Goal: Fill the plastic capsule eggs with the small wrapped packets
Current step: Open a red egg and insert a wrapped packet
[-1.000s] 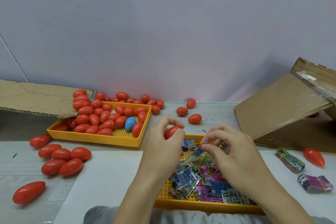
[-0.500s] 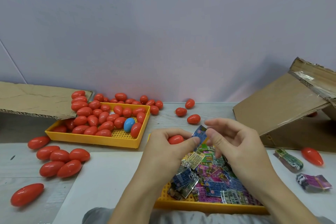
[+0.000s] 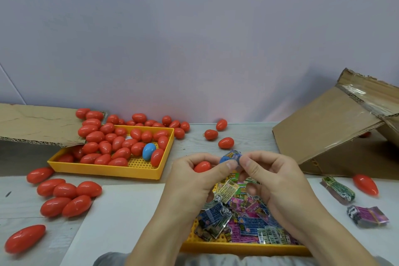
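Head view: both hands' fingers point(image 3: 230, 165) on packet point(image 3: 233, 155), above tray edge point(image 3: 237, 246).

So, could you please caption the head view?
Both hands pinch a blue wrapped packet; left palms a red plastic egg.

Both forearms are reaching forward from the bottom edge, bare, with the hands meeting in the middle. The left hand point(image 3: 194, 181) is curling its fingers, thumb pressing toward the right. The right hand point(image 3: 274, 177) is pinching with thumb and forefinger, its fingertips touching the left thumb.
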Tool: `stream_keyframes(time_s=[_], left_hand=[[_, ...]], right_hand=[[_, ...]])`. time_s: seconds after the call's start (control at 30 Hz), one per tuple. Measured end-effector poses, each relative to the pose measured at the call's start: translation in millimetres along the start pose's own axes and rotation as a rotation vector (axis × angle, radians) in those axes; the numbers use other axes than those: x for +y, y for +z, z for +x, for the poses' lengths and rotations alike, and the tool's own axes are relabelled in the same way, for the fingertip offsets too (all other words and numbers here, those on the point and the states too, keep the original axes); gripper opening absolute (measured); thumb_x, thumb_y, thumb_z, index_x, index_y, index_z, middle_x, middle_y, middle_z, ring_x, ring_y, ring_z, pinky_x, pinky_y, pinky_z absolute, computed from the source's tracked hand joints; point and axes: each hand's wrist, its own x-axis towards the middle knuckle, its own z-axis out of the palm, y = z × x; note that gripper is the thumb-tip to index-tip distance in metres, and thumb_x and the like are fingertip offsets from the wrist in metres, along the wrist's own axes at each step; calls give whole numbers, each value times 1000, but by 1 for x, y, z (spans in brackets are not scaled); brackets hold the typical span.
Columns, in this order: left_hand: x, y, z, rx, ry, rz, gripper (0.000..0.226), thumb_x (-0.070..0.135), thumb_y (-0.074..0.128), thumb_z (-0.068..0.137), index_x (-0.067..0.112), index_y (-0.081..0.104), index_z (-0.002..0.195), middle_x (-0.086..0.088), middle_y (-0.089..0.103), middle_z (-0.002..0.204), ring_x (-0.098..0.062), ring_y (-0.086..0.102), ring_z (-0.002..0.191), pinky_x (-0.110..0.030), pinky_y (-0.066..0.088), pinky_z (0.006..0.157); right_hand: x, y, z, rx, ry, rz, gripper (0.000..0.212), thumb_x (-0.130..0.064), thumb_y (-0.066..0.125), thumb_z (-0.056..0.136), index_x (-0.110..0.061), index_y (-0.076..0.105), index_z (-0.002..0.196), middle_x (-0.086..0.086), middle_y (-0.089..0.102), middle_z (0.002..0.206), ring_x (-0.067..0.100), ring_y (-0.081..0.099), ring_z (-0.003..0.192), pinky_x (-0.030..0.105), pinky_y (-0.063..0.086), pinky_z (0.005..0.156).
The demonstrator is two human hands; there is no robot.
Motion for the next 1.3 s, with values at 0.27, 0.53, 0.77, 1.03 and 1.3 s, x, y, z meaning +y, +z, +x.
stream_keyframes(time_s=[0.27, 0.53, 0.77, 1.03, 1.3], left_hand=[[1, 1, 1, 43, 11, -49, 37, 45, 81, 57, 22, 80, 87, 12, 48, 50, -4, 44, 46, -24, 39, 48], [3, 3, 0, 35, 55, 6, 12, 13, 71, 83, 22, 79, 83, 10, 47, 47, -5, 41, 44, -26, 36, 48], [7, 4, -3, 66, 128, 56, 16, 16, 65, 80, 25, 78, 83, 5, 48, 53, -12, 39, 48, -28, 37, 50], [2, 9, -5, 53, 362, 384, 13, 21, 72, 87, 34, 75, 84, 10, 51, 57, -2, 45, 52, -13, 38, 53], [-3, 8, -3, 65, 343, 456, 8, 35, 70, 84, 41, 69, 89, 5, 58, 64, -6, 52, 58, -23, 42, 57]], right_hand=[[0, -6, -1, -69, 19, -110, 26, -40, 77, 66, -16, 75, 76, 2, 60, 68, 26, 45, 65, 24, 39, 48], [-1, -7, -2, -211, -26, -83, 22, -37, 79, 72, -17, 72, 76, 0, 58, 71, 17, 46, 61, 23, 42, 53], [3, -8, -1, -195, -24, -184, 42, -55, 73, 68, -20, 77, 91, -1, 59, 74, 21, 47, 68, 26, 40, 56], [0, -4, 1, -30, 97, -33, 32, -44, 71, 73, -12, 75, 72, 6, 51, 71, 13, 48, 68, 24, 34, 46], [-3, -5, -1, -124, 86, 34, 20, -27, 61, 78, -11, 72, 73, 9, 49, 76, 12, 47, 68, 29, 31, 49]])
